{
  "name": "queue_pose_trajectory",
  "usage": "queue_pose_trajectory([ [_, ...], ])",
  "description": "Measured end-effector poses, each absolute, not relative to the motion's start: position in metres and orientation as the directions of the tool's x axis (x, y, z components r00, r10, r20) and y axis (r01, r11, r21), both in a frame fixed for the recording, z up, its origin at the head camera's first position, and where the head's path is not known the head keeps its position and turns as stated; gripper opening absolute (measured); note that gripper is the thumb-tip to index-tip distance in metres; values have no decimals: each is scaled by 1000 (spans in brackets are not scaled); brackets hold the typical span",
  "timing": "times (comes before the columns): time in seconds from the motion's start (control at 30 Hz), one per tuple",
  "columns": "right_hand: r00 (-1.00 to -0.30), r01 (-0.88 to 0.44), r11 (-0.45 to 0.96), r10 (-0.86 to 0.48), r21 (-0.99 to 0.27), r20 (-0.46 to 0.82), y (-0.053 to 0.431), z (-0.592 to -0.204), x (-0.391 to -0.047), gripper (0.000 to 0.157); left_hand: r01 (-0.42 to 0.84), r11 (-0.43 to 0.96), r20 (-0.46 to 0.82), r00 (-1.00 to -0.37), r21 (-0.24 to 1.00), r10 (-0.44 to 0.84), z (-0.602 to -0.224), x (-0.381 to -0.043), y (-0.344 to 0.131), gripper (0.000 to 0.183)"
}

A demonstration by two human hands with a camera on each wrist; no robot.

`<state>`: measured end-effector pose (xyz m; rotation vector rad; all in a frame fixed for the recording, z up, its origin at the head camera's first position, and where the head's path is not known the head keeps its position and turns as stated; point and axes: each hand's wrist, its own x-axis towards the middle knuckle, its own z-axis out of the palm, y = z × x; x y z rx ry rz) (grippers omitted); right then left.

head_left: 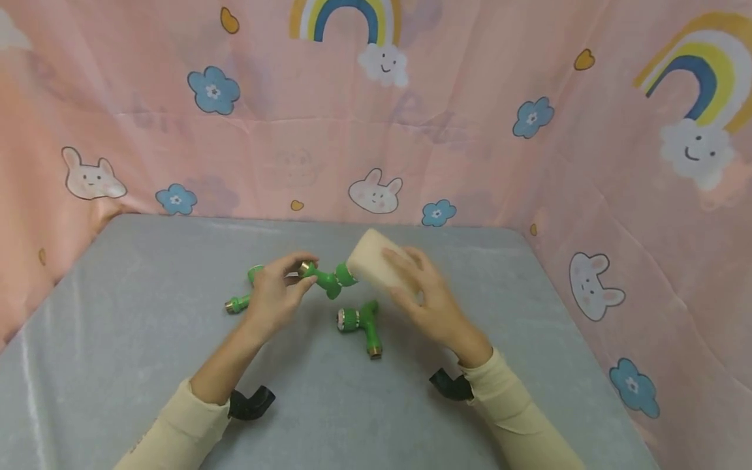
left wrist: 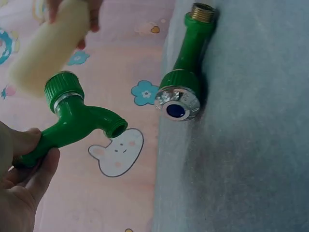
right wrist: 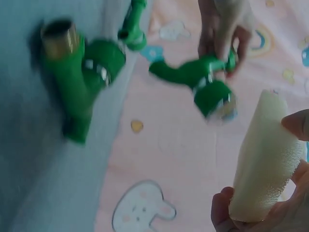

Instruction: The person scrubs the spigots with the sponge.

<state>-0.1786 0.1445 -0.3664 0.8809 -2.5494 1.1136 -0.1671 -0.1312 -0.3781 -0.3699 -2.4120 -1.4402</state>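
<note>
lying near held tap (head_left: 330, 281): second tap (head_left: 364, 320), partly hidden third tap (head_left: 238, 304)

Side edges of desk (head_left: 529, 326): room to pass.
Middle: lying tap (head_left: 367, 321) in the way.
Toward far edge: raised tap (head_left: 328, 281), sponge (head_left: 376, 261) block.
Left of middle: second tap (head_left: 239, 304) obstructs.

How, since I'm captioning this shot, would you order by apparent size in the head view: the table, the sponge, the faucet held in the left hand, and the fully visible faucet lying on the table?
1. Table
2. Sponge
3. Held faucet and lying faucet: too alike to rank; their distances from the camera may differ
</note>
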Motion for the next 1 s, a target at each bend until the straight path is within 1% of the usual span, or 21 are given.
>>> queue_pose_trajectory([
  [0.07,-764,-644,513,-465,-568,447,138,-368,-176,55,421,485,429,-897,766,100,-378,-166,-127,47],
  [0.13,-751,-660,515,-482,-547,451,133,-370,-175,55,455,487,462,-880,745,116,-377,-166,-125,49],
  [0.2,-753,-658,534,-487,-531,443,130,-372,-175,55,464,480,474,-874,745,108,-377,-167,-126,45],
  [0.27,-767,-642,556,-483,-528,424,129,-374,-176,56,446,465,463,-882,765,85,-378,-168,-128,38],
  [0.43,-810,-586,604,-442,-540,385,137,-375,-181,58,316,393,335,-942,863,20,-377,-169,-136,36],
  [0.53,-815,-579,609,-406,-542,413,141,-374,-182,58,238,334,263,-964,912,-31,-377,-170,-139,35],
  [0.6,-790,-609,598,-401,-521,464,141,-373,-182,57,211,306,239,-969,928,-56,-377,-171,-139,33],
  [0.67,-746,-659,570,-412,-490,523,138,-374,-181,57,186,262,209,-976,947,-64,-379,-172,-137,31],
  [0.77,-679,-725,537,-450,-432,580,131,-376,-175,57,148,176,158,-987,973,-39,-380,-172,-133,30],
  [0.8,-666,-736,532,-461,-418,586,129,-377,-173,57,132,137,137,-990,982,-29,-380,-171,-131,30],
  [0.9,-665,-737,544,-474,-402,577,124,-379,-169,59,96,44,97,-995,994,-1,-378,-169,-128,31],
  [1.0,-686,-715,571,-464,-403,560,124,-380,-171,62,79,0,79,-997,997,2,-376,-168,-129,31],
])
